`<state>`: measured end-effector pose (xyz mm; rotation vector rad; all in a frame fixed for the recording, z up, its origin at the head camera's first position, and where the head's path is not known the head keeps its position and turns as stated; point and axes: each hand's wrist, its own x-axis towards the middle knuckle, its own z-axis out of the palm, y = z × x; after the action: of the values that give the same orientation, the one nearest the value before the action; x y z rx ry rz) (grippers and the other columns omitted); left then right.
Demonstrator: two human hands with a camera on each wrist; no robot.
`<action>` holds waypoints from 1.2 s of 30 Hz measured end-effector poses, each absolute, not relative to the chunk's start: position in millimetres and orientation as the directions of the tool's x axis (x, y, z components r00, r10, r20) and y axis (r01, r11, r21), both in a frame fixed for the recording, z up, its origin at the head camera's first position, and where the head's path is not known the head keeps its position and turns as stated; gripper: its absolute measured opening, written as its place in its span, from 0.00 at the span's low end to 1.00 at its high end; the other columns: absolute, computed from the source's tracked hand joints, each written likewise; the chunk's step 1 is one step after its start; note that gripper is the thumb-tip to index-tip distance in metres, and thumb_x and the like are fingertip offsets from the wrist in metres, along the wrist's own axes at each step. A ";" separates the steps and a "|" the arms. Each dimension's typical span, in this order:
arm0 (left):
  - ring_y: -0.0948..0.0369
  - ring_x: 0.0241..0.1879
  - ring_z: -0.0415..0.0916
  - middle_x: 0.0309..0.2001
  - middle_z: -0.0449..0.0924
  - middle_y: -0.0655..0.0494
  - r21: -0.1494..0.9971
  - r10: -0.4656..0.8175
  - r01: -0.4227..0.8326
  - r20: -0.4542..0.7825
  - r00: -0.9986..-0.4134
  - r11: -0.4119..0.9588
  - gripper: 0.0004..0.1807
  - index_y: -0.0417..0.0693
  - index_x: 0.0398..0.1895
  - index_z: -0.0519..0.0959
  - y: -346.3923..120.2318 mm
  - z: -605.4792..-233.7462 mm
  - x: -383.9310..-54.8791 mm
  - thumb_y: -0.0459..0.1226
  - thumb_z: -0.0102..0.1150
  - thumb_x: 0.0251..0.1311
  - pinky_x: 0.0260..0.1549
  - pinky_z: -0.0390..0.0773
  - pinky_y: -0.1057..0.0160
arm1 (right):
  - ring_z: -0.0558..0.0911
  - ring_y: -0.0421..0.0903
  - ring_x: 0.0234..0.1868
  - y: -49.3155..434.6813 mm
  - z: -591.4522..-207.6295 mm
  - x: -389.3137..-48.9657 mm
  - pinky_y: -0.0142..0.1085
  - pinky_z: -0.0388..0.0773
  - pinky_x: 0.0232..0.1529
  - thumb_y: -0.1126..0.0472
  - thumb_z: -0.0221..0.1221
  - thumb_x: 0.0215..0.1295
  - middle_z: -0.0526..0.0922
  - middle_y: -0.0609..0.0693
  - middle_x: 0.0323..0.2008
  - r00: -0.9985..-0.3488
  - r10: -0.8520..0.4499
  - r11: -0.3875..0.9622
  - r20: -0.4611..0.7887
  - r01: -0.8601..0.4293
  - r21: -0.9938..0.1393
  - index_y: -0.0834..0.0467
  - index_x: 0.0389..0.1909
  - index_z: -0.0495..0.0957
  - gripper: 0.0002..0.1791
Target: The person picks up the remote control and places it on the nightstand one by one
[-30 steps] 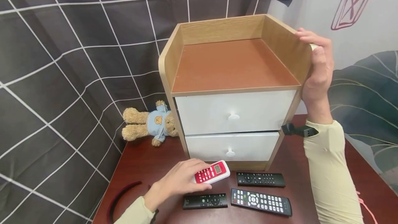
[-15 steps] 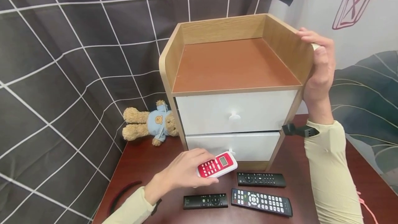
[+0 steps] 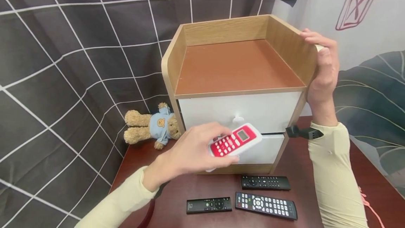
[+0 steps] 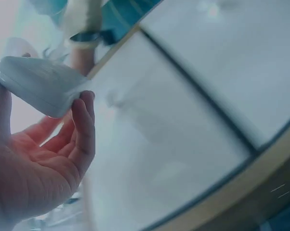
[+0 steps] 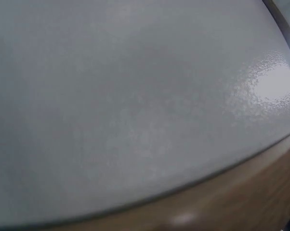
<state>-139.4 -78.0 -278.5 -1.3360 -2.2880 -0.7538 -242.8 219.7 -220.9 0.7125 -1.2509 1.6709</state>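
Note:
My left hand (image 3: 199,150) grips a red and white remote control (image 3: 235,140) by its lower end, thumb below and fingers above. It hangs in front of the small wooden cabinet's white drawers (image 3: 269,150), above the table. In the left wrist view the remote's white back (image 4: 41,84) shows between thumb and fingers. My right hand (image 3: 323,69) holds the top edge of the cabinet's right side panel (image 3: 292,50), fingers over the rim. The right wrist view shows just a pale panel (image 5: 145,106) with a wooden edge, no fingers. The cabinet's upper shelf (image 3: 234,66) is brown.
Three black remotes lie on the dark red table (image 3: 177,189): one at left (image 3: 209,205), one nearest the cabinet (image 3: 265,182), one with white buttons (image 3: 265,205). A teddy bear (image 3: 155,125) in blue lies left of the cabinet. A pink cord (image 3: 368,205) lies at right.
My left hand has lifted the red and white remote up from near the tabletop and rightward, to the height of the drawers. My right hand has stayed on the cabinet's side panel.

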 end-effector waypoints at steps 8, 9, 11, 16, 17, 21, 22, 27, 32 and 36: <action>0.70 0.34 0.73 0.38 0.81 0.62 0.175 0.634 0.856 0.604 -0.483 0.486 0.28 0.49 0.49 0.81 -48.6 -213.9 -151.0 0.54 0.73 0.50 0.31 0.72 0.75 | 0.71 0.56 0.66 223.7 -221.4 -244.9 0.37 0.58 0.69 0.58 0.46 0.66 0.83 0.55 0.52 -0.436 0.304 -0.059 0.847 -0.896 -0.441 0.62 0.44 0.80 0.17; 0.70 0.34 0.73 0.38 0.81 0.62 0.181 0.628 0.842 0.590 -0.507 0.509 0.27 0.49 0.49 0.81 -44.7 -208.4 -152.7 0.55 0.72 0.51 0.32 0.72 0.74 | 0.71 0.55 0.66 224.3 -221.9 -244.7 0.37 0.58 0.68 0.58 0.46 0.66 0.83 0.55 0.53 -0.439 0.304 -0.057 0.845 -0.894 -0.444 0.61 0.44 0.80 0.17; 0.70 0.35 0.73 0.38 0.81 0.63 0.196 0.615 0.808 0.557 -0.558 0.555 0.27 0.51 0.50 0.80 -37.3 -199.2 -155.7 0.56 0.70 0.53 0.32 0.73 0.73 | 0.71 0.55 0.66 225.5 -222.5 -244.2 0.38 0.57 0.68 0.58 0.46 0.66 0.83 0.55 0.53 -0.441 0.306 -0.057 0.844 -0.893 -0.447 0.62 0.44 0.80 0.17; 0.69 0.32 0.72 0.34 0.78 0.65 0.172 0.589 0.726 0.476 -0.653 0.666 0.26 0.54 0.48 0.79 -21.2 -175.3 -161.7 0.60 0.65 0.56 0.29 0.72 0.71 | 0.72 0.54 0.65 225.3 -222.5 -244.6 0.39 0.57 0.68 0.58 0.47 0.66 0.83 0.55 0.53 -0.435 0.299 -0.049 0.850 -0.896 -0.441 0.62 0.44 0.80 0.17; 0.68 0.32 0.73 0.34 0.77 0.65 0.162 0.582 0.705 0.456 -0.674 0.690 0.25 0.55 0.47 0.78 -17.9 -169.3 -163.4 0.61 0.64 0.57 0.28 0.72 0.70 | 0.72 0.54 0.65 224.9 -222.3 -245.0 0.39 0.57 0.68 0.58 0.47 0.66 0.83 0.55 0.53 -0.432 0.299 -0.051 0.851 -0.897 -0.438 0.62 0.44 0.80 0.17; 0.66 0.32 0.75 0.33 0.77 0.65 0.149 0.533 0.606 0.345 -0.772 0.781 0.24 0.57 0.42 0.76 -2.4 -145.8 -171.4 0.64 0.59 0.58 0.29 0.72 0.68 | 0.72 0.55 0.65 223.4 -221.4 -245.8 0.39 0.57 0.68 0.57 0.48 0.66 0.84 0.54 0.52 -0.427 0.296 -0.067 0.854 -0.902 -0.427 0.62 0.44 0.80 0.17; 0.66 0.32 0.75 0.33 0.78 0.65 0.149 0.521 0.584 0.317 -0.793 0.798 0.24 0.57 0.41 0.75 2.0 -141.1 -173.3 0.64 0.59 0.58 0.28 0.73 0.67 | 0.71 0.56 0.65 223.1 -221.4 -245.6 0.39 0.57 0.68 0.57 0.48 0.66 0.84 0.54 0.52 -0.428 0.294 -0.074 0.854 -0.901 -0.427 0.62 0.44 0.80 0.17; 0.64 0.36 0.77 0.38 0.78 0.65 0.105 0.465 0.489 0.194 -0.864 0.866 0.23 0.59 0.44 0.75 27.0 -124.3 -183.1 0.64 0.55 0.59 0.32 0.75 0.64 | 0.71 0.56 0.66 223.9 -221.4 -243.6 0.39 0.57 0.69 0.57 0.48 0.67 0.83 0.55 0.52 -0.439 0.292 -0.085 0.850 -0.897 -0.434 0.62 0.44 0.80 0.17; 0.64 0.45 0.77 0.46 0.78 0.64 0.039 0.426 0.437 0.161 -0.890 0.898 0.24 0.62 0.51 0.75 48.7 -118.2 -196.4 0.64 0.50 0.61 0.40 0.76 0.63 | 0.72 0.57 0.65 224.5 -221.8 -242.8 0.38 0.59 0.70 0.58 0.48 0.66 0.84 0.55 0.50 -0.433 0.322 -0.087 0.842 -0.899 -0.429 0.63 0.42 0.81 0.16; 0.63 0.45 0.77 0.46 0.78 0.64 0.011 0.395 0.402 0.158 -0.905 0.916 0.19 0.61 0.46 0.75 57.2 -116.7 -209.9 0.61 0.50 0.62 0.42 0.76 0.63 | 0.73 0.57 0.64 221.3 -220.4 -245.1 0.38 0.60 0.69 0.59 0.47 0.66 0.85 0.54 0.50 -0.425 0.319 -0.085 0.847 -0.903 -0.421 0.63 0.42 0.81 0.17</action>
<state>-209.9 57.2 -116.7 -0.6123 -2.9246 -0.0655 -245.1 221.3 -220.4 0.7159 -1.2451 1.6739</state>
